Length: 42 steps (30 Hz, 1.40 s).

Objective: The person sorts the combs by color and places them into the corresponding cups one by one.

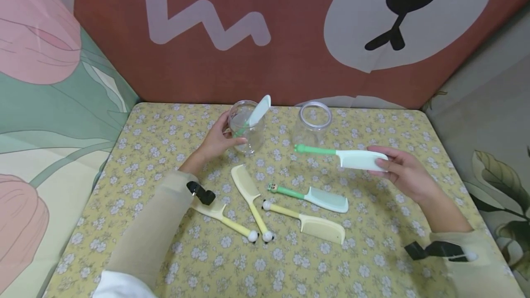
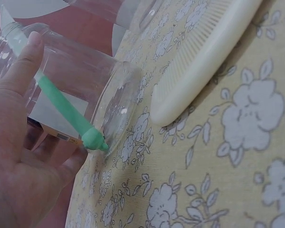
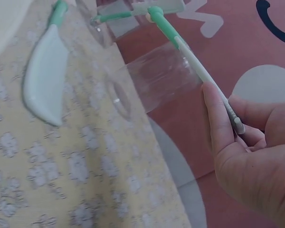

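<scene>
Floral table (image 1: 372,261), left hand (image 1: 217,141) gripping jar (image 1: 247,125) holding green comb (image 1: 254,116), right hand (image 1: 403,171) pinching comb (image 1: 343,155), second jar (image 1: 314,121) empty

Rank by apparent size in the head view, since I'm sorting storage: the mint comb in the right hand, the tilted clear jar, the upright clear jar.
1. Mint-green plastic comb held by the right hand: longest.
2 and 3. Tilted clear jar gripped by the left hand and upright clear jar: alike; unranked.

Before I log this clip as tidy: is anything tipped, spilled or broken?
Nothing spilled or broken. The left jar, gripped by the left hand, is tilted with a green comb poking out; the other jar stands upright. The right hand holds a green-handled comb above the table.
</scene>
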### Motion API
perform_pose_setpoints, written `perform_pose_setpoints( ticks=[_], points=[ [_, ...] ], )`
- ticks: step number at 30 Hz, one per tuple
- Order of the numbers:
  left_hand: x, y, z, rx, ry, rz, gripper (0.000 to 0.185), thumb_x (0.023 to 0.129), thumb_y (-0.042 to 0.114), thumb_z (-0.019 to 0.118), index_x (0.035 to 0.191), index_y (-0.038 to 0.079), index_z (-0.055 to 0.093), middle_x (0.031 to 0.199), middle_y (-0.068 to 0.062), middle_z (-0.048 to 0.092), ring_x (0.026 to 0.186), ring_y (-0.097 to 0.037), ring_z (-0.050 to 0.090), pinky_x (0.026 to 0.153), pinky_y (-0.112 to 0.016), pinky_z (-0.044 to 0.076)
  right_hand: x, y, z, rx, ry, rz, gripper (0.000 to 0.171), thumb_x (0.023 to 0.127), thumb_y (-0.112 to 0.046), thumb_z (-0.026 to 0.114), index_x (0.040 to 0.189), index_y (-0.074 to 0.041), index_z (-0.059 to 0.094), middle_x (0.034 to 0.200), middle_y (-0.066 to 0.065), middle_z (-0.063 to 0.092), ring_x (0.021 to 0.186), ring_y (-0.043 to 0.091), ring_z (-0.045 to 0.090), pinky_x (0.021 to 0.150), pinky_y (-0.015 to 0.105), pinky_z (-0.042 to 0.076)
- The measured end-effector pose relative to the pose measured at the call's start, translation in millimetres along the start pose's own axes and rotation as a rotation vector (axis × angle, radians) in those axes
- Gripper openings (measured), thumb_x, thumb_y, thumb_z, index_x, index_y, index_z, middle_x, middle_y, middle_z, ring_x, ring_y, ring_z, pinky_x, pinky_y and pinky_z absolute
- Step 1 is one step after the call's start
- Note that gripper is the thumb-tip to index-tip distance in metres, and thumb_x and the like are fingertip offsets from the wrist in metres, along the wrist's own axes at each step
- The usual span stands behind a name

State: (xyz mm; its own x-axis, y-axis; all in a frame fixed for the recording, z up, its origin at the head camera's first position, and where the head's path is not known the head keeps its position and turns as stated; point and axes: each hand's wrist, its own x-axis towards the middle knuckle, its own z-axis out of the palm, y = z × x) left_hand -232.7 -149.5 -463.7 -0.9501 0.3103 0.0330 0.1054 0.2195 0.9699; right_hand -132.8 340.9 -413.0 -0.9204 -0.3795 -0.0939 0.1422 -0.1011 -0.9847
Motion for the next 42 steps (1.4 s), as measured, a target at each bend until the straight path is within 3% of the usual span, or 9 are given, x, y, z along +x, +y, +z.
perform_pose_setpoints(
  ticks=[22,30,42],
  points=[
    [-1.3,2.8,2.2,0.028,0.019,-0.027,0.094,0.089,0.006,0.08,0.163,0.018,0.023,0.161,-0.011,0.035,0.147,-0.028,0.035,0.116,-0.044,0.04,30,-71,14,0.072,-0.112,-0.083,0.039,0.106,0.008,0.04,0.136,-0.002,0.063,0.131,0.006,0.057,0.114,0.015,0.065,0.092,0.033,0.057],
    [-0.9,1.8,1.1,0.021,0.015,-0.023,0.092,0.09,0.005,0.078,0.163,0.017,0.023,0.161,-0.012,0.034,0.148,-0.028,0.034,0.118,-0.043,0.037,49,-108,38,-0.087,0.047,-0.007,0.03,0.104,-0.003,0.054,0.131,-0.007,0.068,0.135,0.007,0.052,0.111,0.015,0.065,0.087,0.03,0.06],
    [-0.1,1.5,1.7,0.018,0.011,-0.011,0.092,0.09,0.005,0.078,0.162,0.017,0.024,0.161,-0.011,0.033,0.149,-0.027,0.033,0.119,-0.043,0.036,86,-148,86,-0.154,0.038,0.033,0.04,0.1,-0.01,0.065,0.138,-0.002,0.061,0.145,0.013,0.043,0.122,0.022,0.056,0.089,0.034,0.059]
  ],
)
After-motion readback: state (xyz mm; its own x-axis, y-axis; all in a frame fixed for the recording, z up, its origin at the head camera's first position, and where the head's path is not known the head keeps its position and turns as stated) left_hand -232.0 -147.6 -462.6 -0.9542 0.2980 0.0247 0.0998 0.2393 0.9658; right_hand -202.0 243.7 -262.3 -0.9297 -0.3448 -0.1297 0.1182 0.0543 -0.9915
